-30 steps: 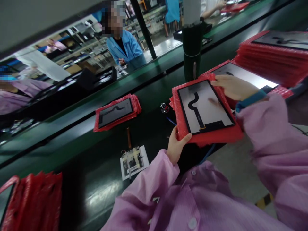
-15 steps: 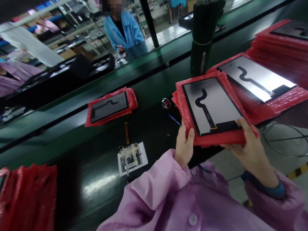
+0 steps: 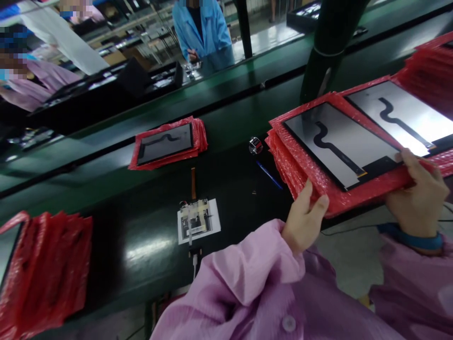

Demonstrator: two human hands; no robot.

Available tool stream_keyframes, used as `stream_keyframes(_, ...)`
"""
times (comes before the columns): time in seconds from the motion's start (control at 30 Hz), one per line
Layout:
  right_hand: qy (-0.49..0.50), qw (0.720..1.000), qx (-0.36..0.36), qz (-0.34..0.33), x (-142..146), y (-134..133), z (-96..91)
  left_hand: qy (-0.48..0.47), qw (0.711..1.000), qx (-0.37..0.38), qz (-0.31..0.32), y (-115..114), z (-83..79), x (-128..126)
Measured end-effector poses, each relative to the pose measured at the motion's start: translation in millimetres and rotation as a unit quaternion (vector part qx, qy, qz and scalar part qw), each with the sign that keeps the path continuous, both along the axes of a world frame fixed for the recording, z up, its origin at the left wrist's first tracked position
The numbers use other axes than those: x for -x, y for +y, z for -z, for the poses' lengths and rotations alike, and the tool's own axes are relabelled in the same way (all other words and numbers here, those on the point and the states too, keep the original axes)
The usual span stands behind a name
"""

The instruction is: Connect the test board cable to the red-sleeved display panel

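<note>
A display panel [image 3: 339, 141] with a curved black ribbon cable lies on a red bubble-wrap bag [image 3: 320, 186]. My left hand [image 3: 306, 217] pinches the near left corner of the bag between thumb and fingers. At the right end, my right hand [image 3: 417, 198] grips the bag's edge with its thumb over the panel's corner. Several more red bags [image 3: 283, 163] show below the held one; whether they touch it I cannot tell. Just beyond my right hand, another panel [image 3: 406, 113] rests on red wrap.
A small panel stack [image 3: 166, 144] sits at the centre left, and red bags [image 3: 53, 264] pile at the near left. A circuit board [image 3: 196, 219] with cables lies on white paper. A blue pen [image 3: 269, 174] and a clear roll [image 3: 255, 145] are nearby. A dark post [image 3: 325, 52] rises behind.
Both hands have carried the panel and bag to the right, turning them slightly. More of the red bags below now shows. The camera view has shifted too.
</note>
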State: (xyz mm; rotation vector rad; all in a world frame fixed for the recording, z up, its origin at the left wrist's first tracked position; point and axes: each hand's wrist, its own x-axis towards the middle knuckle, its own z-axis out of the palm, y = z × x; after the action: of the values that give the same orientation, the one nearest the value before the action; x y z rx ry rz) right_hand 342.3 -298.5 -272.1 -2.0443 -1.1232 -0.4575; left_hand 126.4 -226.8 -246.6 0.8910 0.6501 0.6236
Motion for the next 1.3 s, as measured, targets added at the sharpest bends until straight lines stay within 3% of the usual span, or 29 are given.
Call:
stream_keyframes(0.23,0.038,0.999,0.038,-0.008,12.5,-3.6,-22.5,0.032,0.999,-0.03,-0.016,22.5,5.3,-3.2)
stream_keyframes(0.37,0.054,0.997,0.052,0.006,3.1,-1.7,-33.3,0.01,0.999,-0.037,-0.02,23.7,4.8,-7.7)
stream_keyframes(0.57,-0.085,0.987,0.137,-0.022,0.8,-16.0,-32.2,0.114,0.985,-0.121,-0.037,25.4,15.2,-1.4)
stream_keyframes(0.67,-0.152,0.98,0.114,-0.06,19.4,-26.2,-32.9,0.161,0.971,-0.167,-0.058,24.4,19.3,6.6)
stream_keyframes(0.77,-0.173,0.976,0.061,-0.116,33.3,-26.6,-31.0,0.145,0.967,-0.197,-0.073,22.8,17.2,10.7)
stream_keyframes(0.87,-0.191,0.973,-0.012,-0.128,36.2,-21.6,-26.1,0.106,0.978,-0.17,-0.065,25.0,11.4,10.9)
stream_keyframes(0.97,-0.197,0.97,-0.052,-0.13,36.3,-18.8,-25.1,0.04,0.996,-0.063,-0.038,31.5,2.9,10.6)
stream_keyframes(1.07,-0.177,0.975,-0.013,-0.138,41.1,-20.0,-31.2,0.022,0.999,-0.023,-0.029,37.1,-6.6,9.3)
stream_keyframes(1.17,-0.164,0.962,0.045,-0.215,51.0,-20.3,-37.9,0.028,0.998,-0.049,-0.015,38.9,-11.1,5.5)
stream_keyframes(1.3,-0.153,0.955,0.039,-0.252,67.8,-12.8,-36.4,0.032,0.998,-0.055,0.008,38.8,-8.2,2.1)
